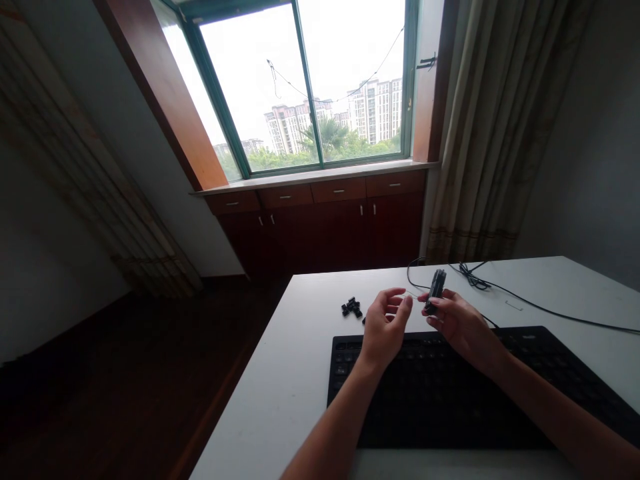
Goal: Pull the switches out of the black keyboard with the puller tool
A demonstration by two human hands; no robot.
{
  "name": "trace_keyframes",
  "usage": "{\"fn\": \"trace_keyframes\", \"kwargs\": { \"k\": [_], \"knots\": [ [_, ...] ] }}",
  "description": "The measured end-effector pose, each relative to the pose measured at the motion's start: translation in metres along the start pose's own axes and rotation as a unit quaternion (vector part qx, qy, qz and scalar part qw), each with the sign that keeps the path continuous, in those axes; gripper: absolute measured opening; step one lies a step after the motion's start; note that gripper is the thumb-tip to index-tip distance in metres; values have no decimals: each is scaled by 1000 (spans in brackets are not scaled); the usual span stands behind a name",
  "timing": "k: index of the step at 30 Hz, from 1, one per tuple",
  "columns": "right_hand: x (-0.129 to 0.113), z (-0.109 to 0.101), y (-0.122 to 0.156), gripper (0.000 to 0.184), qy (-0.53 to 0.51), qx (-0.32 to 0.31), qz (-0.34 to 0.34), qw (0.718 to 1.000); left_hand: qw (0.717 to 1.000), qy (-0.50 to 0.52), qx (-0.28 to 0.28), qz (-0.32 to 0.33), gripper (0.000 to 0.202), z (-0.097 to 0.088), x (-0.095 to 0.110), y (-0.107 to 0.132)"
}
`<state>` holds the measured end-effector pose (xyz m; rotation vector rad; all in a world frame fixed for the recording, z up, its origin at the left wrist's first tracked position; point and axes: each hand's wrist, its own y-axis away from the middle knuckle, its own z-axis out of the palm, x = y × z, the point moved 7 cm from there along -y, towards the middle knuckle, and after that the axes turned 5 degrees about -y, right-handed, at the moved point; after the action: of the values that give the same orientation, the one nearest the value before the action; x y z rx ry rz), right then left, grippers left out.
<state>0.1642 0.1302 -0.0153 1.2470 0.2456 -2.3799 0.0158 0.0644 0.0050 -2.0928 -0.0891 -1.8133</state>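
Observation:
My right hand (457,320) is closed around a small black elongated part (435,287), held upright above the far edge of the black keyboard (480,393). My left hand (387,323) is beside it, thumb and forefinger pinched near a thin light wire-like piece that runs toward the black part; I cannot make out whether the fingers grip it. Both hands hover over the keyboard's top rows. A small pile of loose black keycaps (352,307) lies on the white table (290,393), left of my left hand.
A black cable (530,303) curls across the table behind the keyboard and trails off to the right. Beyond the table stand a dark wooden cabinet (325,220) under a window and a curtain (495,133) at right. The table's left edge drops to dark floor.

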Motion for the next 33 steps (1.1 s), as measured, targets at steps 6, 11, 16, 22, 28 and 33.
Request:
{"fn": "trace_keyframes", "kwargs": {
  "k": [6, 11, 16, 22, 28, 33],
  "knots": [
    [-3, 2, 1, 46, 40, -14, -28, 999, 999, 26, 17, 6, 43, -1, -2, -3],
    [-1, 1, -1, 30, 14, -25, -10, 1000, 1000, 18, 14, -11, 43, 1, -3, -2],
    [-4, 5, -1, 13, -17, -44, -23, 999, 999, 7, -11, -32, 46, 4, -7, -1],
    [-8, 1, -3, 21, -12, 11, -64, 998, 999, -32, -36, -21, 35, 9, -4, -1],
    [-17, -7, -3, 28, 38, 49, -111, 992, 998, -24, -55, -9, 36, 14, -1, 1],
    [-26, -7, -2, 28, -1, 53, -151, 987, 997, -66, -25, -34, 36, 8, -8, 1]
  ]
}}
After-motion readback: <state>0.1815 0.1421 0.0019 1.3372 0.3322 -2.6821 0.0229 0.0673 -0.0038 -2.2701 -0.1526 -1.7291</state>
